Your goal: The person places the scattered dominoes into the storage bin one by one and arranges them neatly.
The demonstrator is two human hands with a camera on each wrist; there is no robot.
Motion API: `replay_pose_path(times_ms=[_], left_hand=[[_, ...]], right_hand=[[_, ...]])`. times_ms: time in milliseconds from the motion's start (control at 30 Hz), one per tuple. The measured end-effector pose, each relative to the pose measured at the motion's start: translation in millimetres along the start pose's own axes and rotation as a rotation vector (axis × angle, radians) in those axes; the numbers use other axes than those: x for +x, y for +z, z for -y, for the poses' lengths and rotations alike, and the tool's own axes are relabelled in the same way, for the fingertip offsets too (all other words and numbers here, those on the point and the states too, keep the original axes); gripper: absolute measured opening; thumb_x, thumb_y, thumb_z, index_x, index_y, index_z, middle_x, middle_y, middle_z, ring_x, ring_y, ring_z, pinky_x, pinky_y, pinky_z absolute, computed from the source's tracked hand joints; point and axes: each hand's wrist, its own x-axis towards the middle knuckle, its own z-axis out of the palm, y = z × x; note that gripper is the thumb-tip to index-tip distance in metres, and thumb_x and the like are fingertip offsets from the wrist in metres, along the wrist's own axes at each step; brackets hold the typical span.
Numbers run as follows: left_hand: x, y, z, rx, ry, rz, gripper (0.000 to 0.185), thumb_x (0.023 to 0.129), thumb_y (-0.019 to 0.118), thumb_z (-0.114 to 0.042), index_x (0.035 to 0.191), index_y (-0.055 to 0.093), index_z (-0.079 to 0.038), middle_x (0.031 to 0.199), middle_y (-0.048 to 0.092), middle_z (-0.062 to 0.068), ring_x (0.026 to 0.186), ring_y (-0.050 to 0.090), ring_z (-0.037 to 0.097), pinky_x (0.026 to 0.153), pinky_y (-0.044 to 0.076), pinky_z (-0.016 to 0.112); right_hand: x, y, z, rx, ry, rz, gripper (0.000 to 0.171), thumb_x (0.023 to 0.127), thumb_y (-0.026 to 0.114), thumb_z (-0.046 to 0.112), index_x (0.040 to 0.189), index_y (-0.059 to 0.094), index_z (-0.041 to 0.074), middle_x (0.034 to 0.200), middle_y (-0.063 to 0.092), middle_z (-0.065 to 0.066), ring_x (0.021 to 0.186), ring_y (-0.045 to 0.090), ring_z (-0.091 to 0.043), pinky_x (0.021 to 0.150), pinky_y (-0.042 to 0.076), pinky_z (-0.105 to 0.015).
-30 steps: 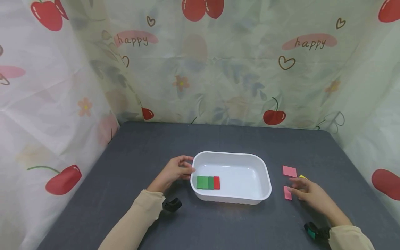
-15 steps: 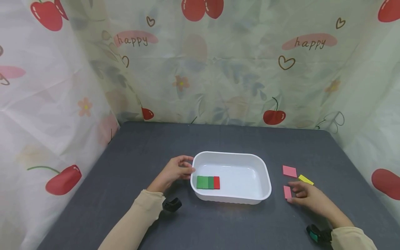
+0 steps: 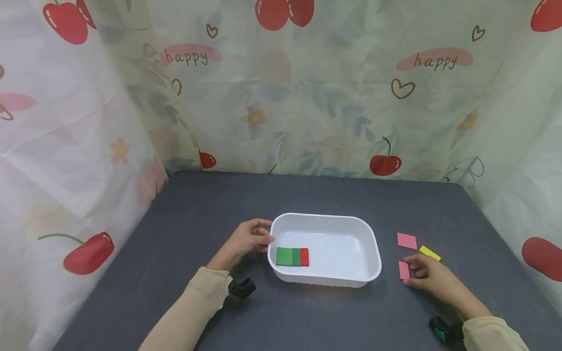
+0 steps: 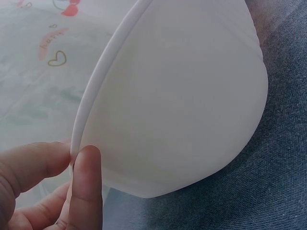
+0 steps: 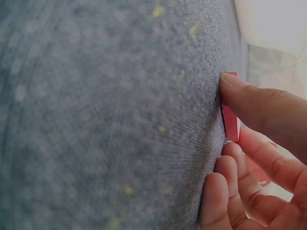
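My left hand (image 3: 241,242) holds the left end of a white rectangular tub (image 3: 340,246). In the left wrist view, thumb and fingers pinch the rim of that tub (image 4: 177,96). Inside it, at the near left, green pieces (image 3: 285,256) lie in a row with a red piece (image 3: 305,257) at their right end. Right of the tub, my right hand (image 3: 434,278) has thumb and index finger at opposite ends of a small pink block (image 3: 403,270). The right wrist view shows this pink block (image 5: 232,124) between thumb and index finger, the other fingers curled against the dark cloth.
A larger pink square (image 3: 407,241) lies just beyond my right hand. Beside it is a yellow piece (image 3: 430,252). The dark table (image 3: 237,200) is enclosed by a cherry-printed curtain (image 3: 303,122) at the back and sides.
My right hand has shifted slightly toward me, uncovering the yellow piece, and its thumb and index finger have come onto the small pink block. The left hand and tub stay put.
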Motion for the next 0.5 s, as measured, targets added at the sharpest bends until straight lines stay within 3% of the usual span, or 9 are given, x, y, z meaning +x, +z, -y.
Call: replay_pose_path(times_ms=[400, 500], left_hand=[[2.9, -0.2, 2.2, 0.011, -0.01, -0.007, 0.047, 0.082, 0.076, -0.006, 0.126, 0.058, -0.008, 0.095, 0.064, 0.01, 0.074, 0.064, 0.017, 0.069, 0.06, 0.03], [2.9, -0.4, 1.9, 0.008, -0.002, 0.0, 0.048, 0.082, 0.075, -0.006, 0.126, 0.058, -0.007, 0.095, 0.064, 0.011, 0.074, 0.064, 0.016, 0.068, 0.06, 0.029]], right_hand=[[-5.1, -0.6, 2.8, 0.033, 0.003, -0.019, 0.063, 0.077, 0.081, 0.03, 0.122, 0.055, -0.005, 0.103, 0.063, -0.016, 0.09, 0.063, -0.026, 0.079, 0.055, -0.046], [-6.4, -2.0, 4.9, 0.056, 0.013, -0.023, 0.062, 0.077, 0.081, 0.028, 0.122, 0.054, -0.005, 0.102, 0.063, -0.014, 0.087, 0.064, -0.023, 0.074, 0.055, -0.04]])
